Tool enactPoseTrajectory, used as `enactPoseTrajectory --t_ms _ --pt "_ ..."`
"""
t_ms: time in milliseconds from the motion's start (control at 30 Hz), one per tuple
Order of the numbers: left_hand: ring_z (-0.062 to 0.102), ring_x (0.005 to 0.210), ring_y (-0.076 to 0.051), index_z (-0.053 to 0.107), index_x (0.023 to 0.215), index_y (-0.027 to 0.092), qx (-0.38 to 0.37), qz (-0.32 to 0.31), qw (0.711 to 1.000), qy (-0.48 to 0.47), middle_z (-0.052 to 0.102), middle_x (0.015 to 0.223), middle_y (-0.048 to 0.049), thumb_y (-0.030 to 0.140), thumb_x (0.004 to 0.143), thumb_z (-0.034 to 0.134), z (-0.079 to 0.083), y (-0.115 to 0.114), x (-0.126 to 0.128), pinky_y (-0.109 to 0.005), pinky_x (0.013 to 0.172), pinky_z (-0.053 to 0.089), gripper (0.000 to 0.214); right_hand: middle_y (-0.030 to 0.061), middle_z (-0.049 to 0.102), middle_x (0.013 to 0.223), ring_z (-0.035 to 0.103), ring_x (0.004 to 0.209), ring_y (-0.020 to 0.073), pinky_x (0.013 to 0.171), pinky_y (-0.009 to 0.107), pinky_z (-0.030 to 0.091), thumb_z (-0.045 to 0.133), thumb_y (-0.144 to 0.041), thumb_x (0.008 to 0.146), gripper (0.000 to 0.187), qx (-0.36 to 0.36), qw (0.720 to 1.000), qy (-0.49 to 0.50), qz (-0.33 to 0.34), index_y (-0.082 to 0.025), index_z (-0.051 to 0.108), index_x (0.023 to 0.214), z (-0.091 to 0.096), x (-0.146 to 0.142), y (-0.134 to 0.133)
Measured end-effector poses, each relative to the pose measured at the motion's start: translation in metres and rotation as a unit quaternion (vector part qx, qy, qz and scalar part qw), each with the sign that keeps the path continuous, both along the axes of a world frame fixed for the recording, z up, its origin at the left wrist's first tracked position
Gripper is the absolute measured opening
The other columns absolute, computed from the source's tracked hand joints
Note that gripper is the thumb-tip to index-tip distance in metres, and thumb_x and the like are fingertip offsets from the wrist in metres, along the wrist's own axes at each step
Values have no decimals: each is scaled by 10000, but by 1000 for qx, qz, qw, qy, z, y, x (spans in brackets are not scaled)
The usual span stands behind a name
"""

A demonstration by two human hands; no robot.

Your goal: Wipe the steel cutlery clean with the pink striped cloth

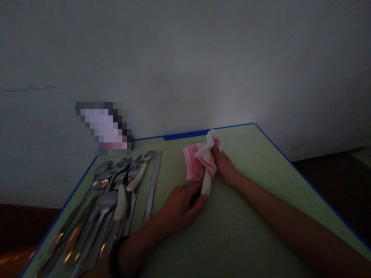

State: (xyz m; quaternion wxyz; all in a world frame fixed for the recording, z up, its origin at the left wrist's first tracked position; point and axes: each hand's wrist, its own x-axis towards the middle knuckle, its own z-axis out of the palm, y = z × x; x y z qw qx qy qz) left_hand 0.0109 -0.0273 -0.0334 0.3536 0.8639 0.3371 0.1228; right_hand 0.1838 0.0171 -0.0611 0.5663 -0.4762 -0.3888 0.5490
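My left hand (184,204) is closed round the lower end of a white-handled piece of cutlery (206,183). Its upper part is wrapped in a pink and white cloth (199,158), so its kind is hidden. From the other side, my right hand (225,166) grips the cloth around the covered part. To the left of my left hand, a table knife (153,181) lies by itself on the table. Farther left rests a spread of metal cutlery, including spoons (102,168) and several other pieces, two with white handles (121,202).
The light-green table (261,185) has a blue edge and stands against a grey wall (188,69). At its back left corner, a blurred-out phone-like object (104,125) leans upright. A dark floor shows beyond both sides.
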Motion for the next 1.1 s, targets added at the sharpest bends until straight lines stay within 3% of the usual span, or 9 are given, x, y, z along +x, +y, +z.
enactPoseTrajectory --t_ms 200,333,533,667,900,1100 --pt "517 637 -129 498 860 174 -50 28 997 -42 569 736 -1 332 941 270 0 -1 -2 -246 620 379 289 17 627 695 523 596 119 576 244 408 559 -562 722 415 -7 992 106 66 -156 603 793 4 -3 0" --pt "530 644 -141 502 879 173 -45 37 998 -33 579 736 -6 334 936 289 -2 0 -1 -258 630 386 273 10 624 686 513 594 112 573 234 407 613 -462 720 311 -8 992 99 74 -154 612 766 2 -5 -2" --pt "549 705 -162 500 873 176 -46 45 997 -33 591 792 -21 348 930 299 2 -2 1 -283 669 395 271 6 626 682 519 590 114 576 236 412 623 -448 712 293 4 994 80 79 -158 623 754 0 -7 -5" --pt "549 715 -160 487 942 168 -67 83 992 -61 589 808 -26 348 923 309 3 -4 0 -277 666 404 253 19 639 709 555 652 137 635 263 442 633 -455 692 300 5 991 94 95 -170 616 784 0 -7 -3" --pt "501 647 -150 488 909 156 -42 97 994 -36 544 724 -8 321 885 353 0 3 0 -261 599 387 214 6 629 731 567 713 143 701 278 453 654 -367 681 257 49 992 111 12 -171 612 842 -1 -10 1" --pt "493 602 -133 485 805 168 -45 124 991 -31 520 662 13 407 905 300 0 5 2 -231 533 358 318 25 627 861 548 817 154 777 288 427 583 -355 752 226 84 994 -43 -62 -189 594 906 -2 -12 0"
